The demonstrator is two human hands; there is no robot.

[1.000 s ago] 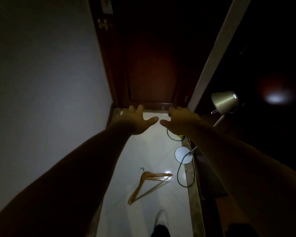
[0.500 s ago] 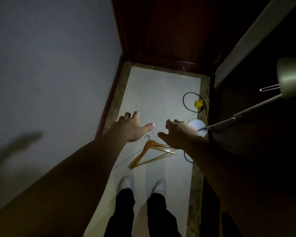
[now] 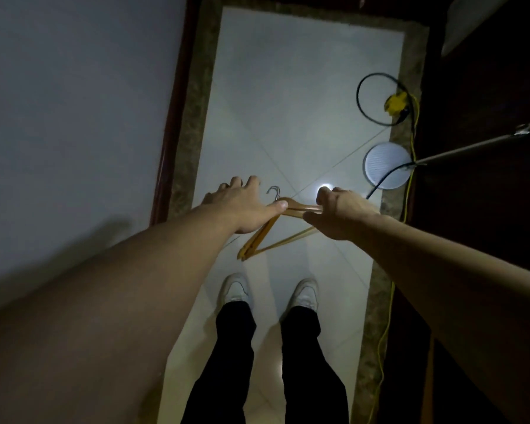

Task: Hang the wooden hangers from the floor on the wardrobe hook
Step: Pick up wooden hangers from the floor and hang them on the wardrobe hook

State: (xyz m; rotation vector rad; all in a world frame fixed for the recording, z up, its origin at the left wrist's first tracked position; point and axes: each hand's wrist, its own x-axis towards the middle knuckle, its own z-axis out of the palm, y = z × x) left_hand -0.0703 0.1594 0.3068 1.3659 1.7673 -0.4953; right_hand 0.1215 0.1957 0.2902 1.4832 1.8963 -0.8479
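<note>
My right hand [image 3: 340,214] grips one arm of the hangers [image 3: 259,240]; my left hand [image 3: 242,206] spreads open beside their metal hook [image 3: 273,192].

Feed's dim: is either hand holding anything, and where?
Right hand grips the wooden hangers by the arm right of the hooks; left hand holds nothing.

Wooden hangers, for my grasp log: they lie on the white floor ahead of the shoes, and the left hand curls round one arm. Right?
Wrong hand. The head view shows the right hand curled round one arm of the wooden hangers; the left hand is spread open beside them. The rest holds: white floor, ahead of the shoes.
</note>
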